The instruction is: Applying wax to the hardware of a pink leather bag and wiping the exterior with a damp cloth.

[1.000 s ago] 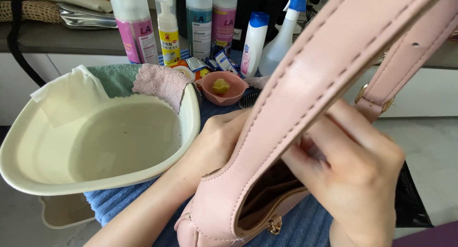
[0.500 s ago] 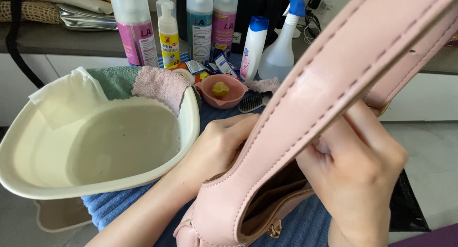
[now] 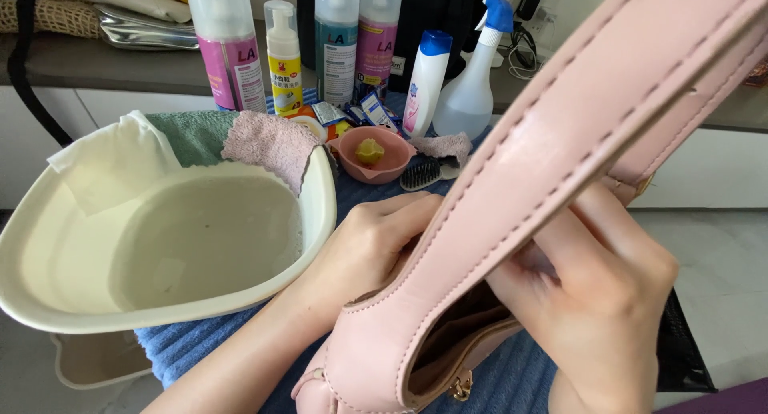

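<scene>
Both hands, left hand (image 3: 364, 250) and right hand (image 3: 596, 302), grasp the smooth, stitched pink handbag (image 3: 480, 246), apparently unzipped.

5 labelled bottles (image 3: 336, 42) behind basin (image 3: 48, 302)

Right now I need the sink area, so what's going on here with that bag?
A person holds a pink handbag in both hands: the left hand grips its side, the right hand is at its open top by the strap. Beside it sits a cream basin of water with cloths draped on the rim. Behind stand bottles, a spray bottle, a small pink bowl and a brush.
</scene>
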